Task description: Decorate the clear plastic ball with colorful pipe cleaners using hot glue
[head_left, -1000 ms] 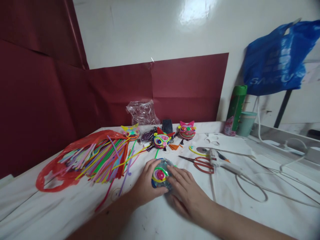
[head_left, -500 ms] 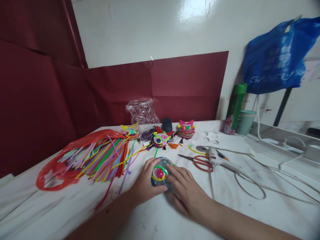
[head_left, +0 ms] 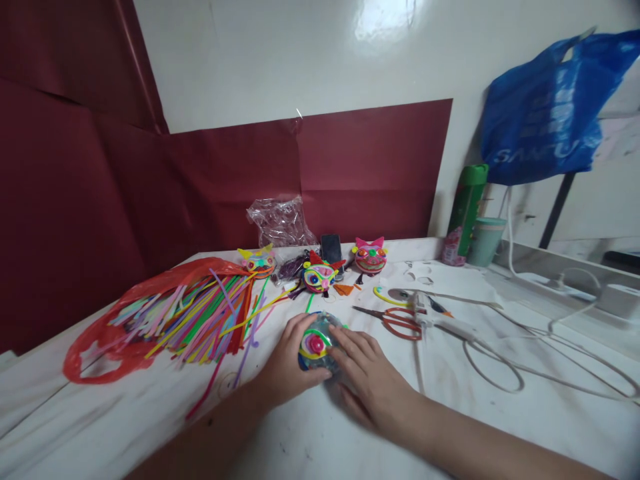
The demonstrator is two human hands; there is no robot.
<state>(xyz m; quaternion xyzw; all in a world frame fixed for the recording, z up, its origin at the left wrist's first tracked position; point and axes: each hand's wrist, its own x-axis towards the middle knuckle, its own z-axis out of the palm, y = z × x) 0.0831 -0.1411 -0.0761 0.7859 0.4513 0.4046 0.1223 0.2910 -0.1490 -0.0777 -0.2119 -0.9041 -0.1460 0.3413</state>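
Observation:
Between my hands, low on the tabletop, is a clear ball [head_left: 317, 345] partly covered with coloured strips. A pink bead-like piece sits in green, white and yellow rings on its upper side. My left hand [head_left: 285, 363] wraps round the ball's left side, with the thumb along the near edge. My right hand [head_left: 367, 370] presses its fingertips on the right side, its thumb lower down. The fingers hide much of the ball's right part. Beyond it stand decorated animal-head ornaments: a multicoloured one [head_left: 319, 277], a pink-eared one [head_left: 370, 257] and a yellow-eared one [head_left: 257, 260].
Many coloured chenille stems [head_left: 200, 317] spill from a red plastic bag [head_left: 80, 357] at left. Red-handled scissors [head_left: 400, 323] and a white glue gun [head_left: 445, 323] with its cord lie right. Behind are a phone [head_left: 331, 249], a green spray can [head_left: 466, 213] and a cup [head_left: 486, 241].
The view has shifted slightly, so the whole scene sits a little further left. Both hands stay on the ball, and its pink bead seems to be turned slightly.

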